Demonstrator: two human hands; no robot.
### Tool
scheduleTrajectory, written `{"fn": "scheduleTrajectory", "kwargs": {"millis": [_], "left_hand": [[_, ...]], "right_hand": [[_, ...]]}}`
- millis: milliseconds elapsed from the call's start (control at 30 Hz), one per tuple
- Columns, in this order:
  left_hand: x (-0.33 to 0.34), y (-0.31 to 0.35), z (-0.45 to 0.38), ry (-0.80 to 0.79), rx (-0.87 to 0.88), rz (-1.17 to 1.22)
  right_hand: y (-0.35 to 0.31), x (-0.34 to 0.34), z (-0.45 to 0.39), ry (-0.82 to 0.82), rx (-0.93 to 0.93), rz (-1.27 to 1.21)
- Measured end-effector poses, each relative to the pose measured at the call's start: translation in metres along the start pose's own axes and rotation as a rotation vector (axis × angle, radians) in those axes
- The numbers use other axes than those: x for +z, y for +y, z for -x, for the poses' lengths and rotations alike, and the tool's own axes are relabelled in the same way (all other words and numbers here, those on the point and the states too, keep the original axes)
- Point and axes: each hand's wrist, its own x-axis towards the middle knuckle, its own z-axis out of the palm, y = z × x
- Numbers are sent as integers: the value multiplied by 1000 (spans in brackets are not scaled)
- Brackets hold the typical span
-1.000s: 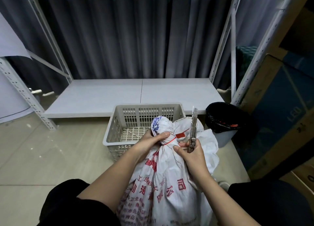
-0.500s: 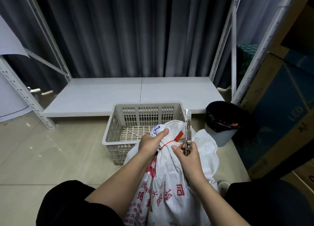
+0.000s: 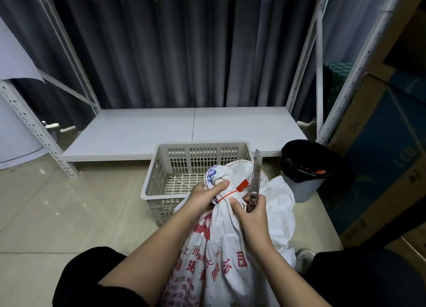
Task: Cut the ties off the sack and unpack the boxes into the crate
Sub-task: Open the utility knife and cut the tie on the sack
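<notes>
A white woven sack (image 3: 221, 249) with red printed characters stands between my knees, its neck bunched into a knot. A red tie (image 3: 232, 192) with a red tag circles the neck. My left hand (image 3: 205, 197) grips the neck just below the knot, thumb over the tie. My right hand (image 3: 252, 211) presses against the sack's right side and holds a metal utility knife (image 3: 255, 180), blade pointing up, right of the tag. Beyond the sack sits a beige slotted crate (image 3: 159, 168). No boxes show.
A bin with a black liner (image 3: 304, 166) stands right of the crate. A low white shelf board (image 3: 184, 131) spans the rack behind, with grey curtains beyond. Large cardboard cartons (image 3: 380, 150) line the right side. Tiled floor lies to the left.
The sack's knot has come back up above my left hand after dipping. The knife has stayed upright beside the tag, and my right thumb now presses closer to the tie.
</notes>
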Motion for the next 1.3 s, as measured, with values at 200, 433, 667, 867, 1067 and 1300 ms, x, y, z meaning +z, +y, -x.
{"fn": "scheduleTrajectory", "kwargs": {"millis": [200,433,667,867,1067,1300], "left_hand": [[9,-10,1,115,88,-38],[14,-13,-3,169,41,-26],[12,-13,-4,181,96,-33],[11,-13,-5,127,110,2],[10,-14,-3,107,98,38],[10,-14,-3,82,102,76]], "right_hand": [[4,-7,8,-40,-42,31],[14,-1,10,33,-68,123],[-3,-21,18,38,-105,78],[-22,-56,38,-240,118,18],[-14,-76,43,-276,299,121],[-18,-79,40,-328,370,143]]}}
